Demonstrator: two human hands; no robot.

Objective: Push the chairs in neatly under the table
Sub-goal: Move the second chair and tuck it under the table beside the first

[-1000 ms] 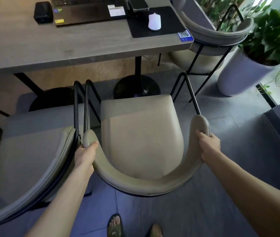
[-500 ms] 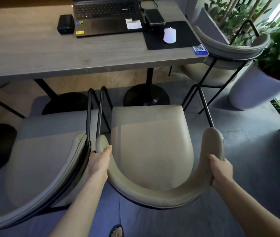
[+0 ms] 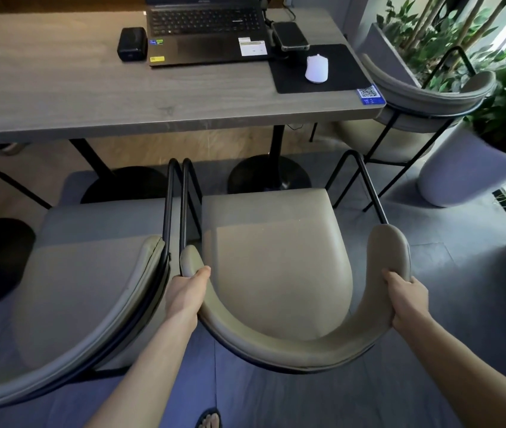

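Beige padded backrest (image 3: 276, 344) clasped at both ends: left hand (image 3: 188, 291) closed on left tip, right hand (image 3: 407, 299) on right. Chair (image 3: 276, 267) stood short of table (image 3: 165, 109), beside neighbouring chair (image 3: 91, 288). Likely stiff-framed, moderately heavy; even push judged best.

neighbouring chair (image 3: 84, 291) tight against left hand (image 3: 186, 296), open floor (image 3: 468, 291) right
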